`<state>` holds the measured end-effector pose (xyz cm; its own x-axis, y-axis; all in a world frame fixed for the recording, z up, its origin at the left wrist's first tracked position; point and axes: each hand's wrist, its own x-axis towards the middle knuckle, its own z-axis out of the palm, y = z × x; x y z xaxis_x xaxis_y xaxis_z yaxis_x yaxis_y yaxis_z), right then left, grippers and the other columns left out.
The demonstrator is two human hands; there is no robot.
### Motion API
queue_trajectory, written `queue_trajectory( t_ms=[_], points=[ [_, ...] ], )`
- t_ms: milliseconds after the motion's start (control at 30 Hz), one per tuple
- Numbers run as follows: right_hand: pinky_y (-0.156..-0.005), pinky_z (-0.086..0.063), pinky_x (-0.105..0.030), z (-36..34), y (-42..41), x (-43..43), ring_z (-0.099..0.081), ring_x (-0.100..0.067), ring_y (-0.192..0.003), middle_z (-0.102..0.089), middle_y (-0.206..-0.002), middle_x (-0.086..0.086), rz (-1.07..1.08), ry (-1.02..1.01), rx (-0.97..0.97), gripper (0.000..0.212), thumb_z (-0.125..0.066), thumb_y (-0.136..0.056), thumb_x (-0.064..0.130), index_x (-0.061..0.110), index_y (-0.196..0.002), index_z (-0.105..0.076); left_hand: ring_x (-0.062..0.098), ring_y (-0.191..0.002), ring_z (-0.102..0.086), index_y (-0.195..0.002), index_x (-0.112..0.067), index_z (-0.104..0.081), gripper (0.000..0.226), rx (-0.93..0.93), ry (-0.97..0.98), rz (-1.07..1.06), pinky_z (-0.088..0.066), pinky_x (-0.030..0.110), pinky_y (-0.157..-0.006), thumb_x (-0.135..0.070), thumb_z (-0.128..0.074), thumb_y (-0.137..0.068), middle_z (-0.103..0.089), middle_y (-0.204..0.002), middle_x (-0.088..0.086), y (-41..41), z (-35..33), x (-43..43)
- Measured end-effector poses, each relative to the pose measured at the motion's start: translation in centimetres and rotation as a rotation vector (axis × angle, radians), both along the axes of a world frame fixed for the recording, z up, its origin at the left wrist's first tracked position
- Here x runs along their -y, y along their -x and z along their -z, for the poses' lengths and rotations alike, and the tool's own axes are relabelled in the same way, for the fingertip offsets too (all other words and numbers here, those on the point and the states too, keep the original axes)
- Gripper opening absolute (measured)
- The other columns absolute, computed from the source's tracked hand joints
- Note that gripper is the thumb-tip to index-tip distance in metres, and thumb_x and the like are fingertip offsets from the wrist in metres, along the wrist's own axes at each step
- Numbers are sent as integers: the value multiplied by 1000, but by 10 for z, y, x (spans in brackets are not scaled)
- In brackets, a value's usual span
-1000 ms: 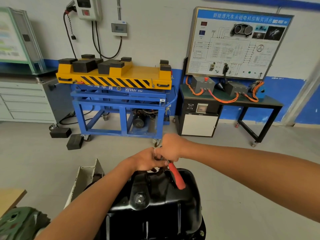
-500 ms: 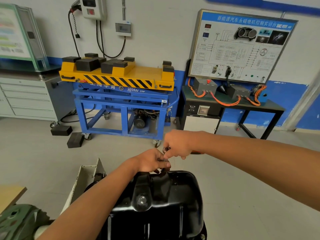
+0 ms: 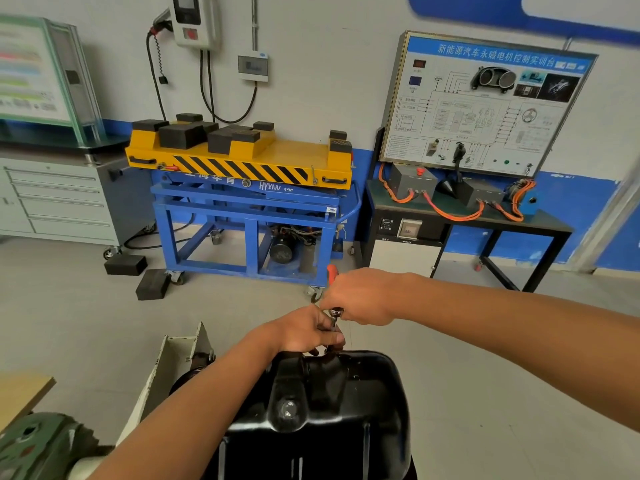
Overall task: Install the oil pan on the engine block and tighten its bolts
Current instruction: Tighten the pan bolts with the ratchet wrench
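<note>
Glossy black stamped-steel oil pan (image 3: pixel 322 420) sits bottom centre, over a grey concrete floor (image 3: pixel 485 375). At its far rim the left hand (image 3: pixel 306 332) pinches a chrome socket shaft (image 3: pixel 333 320), and the right hand (image 3: pixel 362 296) grips a red-handled ratchet (image 3: pixel 331 271). Centre frame, a blue-and-yellow lift cart (image 3: pixel 242 174) reads "HYXNV". The upper-right white training board (image 3: pixel 485 102) is headed 新能源汽车永磁电机控制实训台. At left, a grey drawer cabinet (image 3: pixel 59 199) is closed.

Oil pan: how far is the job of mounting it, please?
Done: the oil pan is already seated. In hand: the right hand grips a red-handled ratchet while the left hand holds its extension at the pan's far edge. Left: the rest of the rim, whose fastenings are out of view.
</note>
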<state>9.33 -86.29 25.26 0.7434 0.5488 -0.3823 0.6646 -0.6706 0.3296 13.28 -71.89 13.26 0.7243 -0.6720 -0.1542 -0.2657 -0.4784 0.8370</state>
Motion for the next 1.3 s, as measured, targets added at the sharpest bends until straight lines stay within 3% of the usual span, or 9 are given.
queue_trajectory(
  t_ms=[133,267,367,533,700,833,967,1100,1300],
  points=[
    [-57,-36,-33,3,-1,1,-47,-22,-67,-38,-73,1,86,-5,34,18,-55,-102,28,13,-92,-53,7,-87,-66,-103,-14,-77,19,-2,-6,0,-58,26,-80,-26,-63,-98,-76,-99,1,0,1,1],
    [-52,-36,-30,8,0,7,-44,-14,-55,-50,-66,-3,208,-85,22,43,-53,-101,41,14,-68,-50,11,-79,-61,-100,-15,-78,20,14,-31,-15,-55,30,-77,-31,-66,-96,-74,-91,3,0,1,1],
    [-51,-38,-26,16,1,10,-52,-10,-48,-68,-60,-9,395,-252,-110,47,-50,-100,42,10,-66,-57,6,-62,-53,-88,-18,-77,19,10,-40,-12,-49,24,-64,-33,-68,-95,-66,-72,-6,1,2,0],
    [-35,-32,-13,34,2,-1,-48,-12,-30,-57,-40,-4,846,-737,-203,40,-49,-100,33,9,-68,-55,12,-60,-47,-84,-5,-72,29,32,-49,-22,-44,23,-59,-32,-69,-93,-56,-67,-1,4,-1,1],
    [-38,-34,-11,41,1,-19,-50,-7,-32,-62,-46,-3,1278,-1179,-498,29,-48,-103,30,10,-84,-57,11,-66,-52,-81,-2,-66,21,32,-8,-41,-47,21,-68,-16,-66,-95,-61,-71,2,4,0,-1],
    [-39,-34,-12,43,-1,-24,-52,-4,-34,-70,-59,-7,1370,-1286,-620,32,-43,-106,31,9,-88,-58,0,-52,-51,-75,-18,-58,24,40,-19,-84,-41,15,-53,-8,-69,-93,-56,-60,-10,-1,2,-2],
    [-40,-37,-14,43,-3,-19,-57,-7,-39,-70,-60,-5,1282,-1190,-598,31,-49,-103,34,10,-88,-61,-1,-54,-59,-79,-14,-56,25,179,-55,-73,-46,12,-53,-4,-52,-101,-62,-61,-10,1,1,1],
    [-38,-32,-16,29,-4,-6,-60,-12,-43,-70,-63,-9,1060,-966,-440,25,-72,-91,28,6,-85,-65,-3,-56,-53,-86,-9,-70,7,72,-12,-37,-45,13,-62,-11,-69,-93,-61,-65,-11,-1,2,2],
    [-64,-50,-26,1,-1,-5,-67,-18,-71,-75,-81,-6,402,-273,-90,30,-72,-91,33,4,-98,-75,-7,-55,-58,-95,-5,-78,18,82,-50,-28,-45,11,-59,-21,-71,-93,-68,-66,-16,-3,2,4]
  ],
)
